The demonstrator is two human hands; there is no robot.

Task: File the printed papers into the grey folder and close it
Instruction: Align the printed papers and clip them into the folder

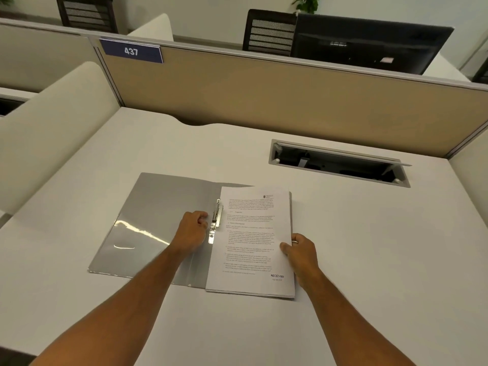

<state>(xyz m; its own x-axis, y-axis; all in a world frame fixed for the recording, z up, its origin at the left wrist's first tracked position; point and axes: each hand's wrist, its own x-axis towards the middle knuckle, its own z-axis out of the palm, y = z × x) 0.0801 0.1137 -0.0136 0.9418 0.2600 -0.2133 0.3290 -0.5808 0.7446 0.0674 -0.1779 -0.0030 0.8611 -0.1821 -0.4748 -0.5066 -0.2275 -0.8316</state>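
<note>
A grey folder (155, 215) lies open on the white desk, its left flap carrying a clear pocket. The stack of printed papers (253, 241) rests on the right half, its left edge against the metal clip (217, 216) at the spine. My left hand (192, 231) sits on the spine with fingers curled on the clip's lever. My right hand (301, 250) pinches the right edge of the paper stack, thumb on top.
The white desk (369, 247) has a cable tray opening (340, 163) at the back right. A beige partition (264, 91) with a "437" label (131, 51) closes the back; a dark monitor (369, 43) stands beyond it. A rounded side divider (52, 122) stands on the left.
</note>
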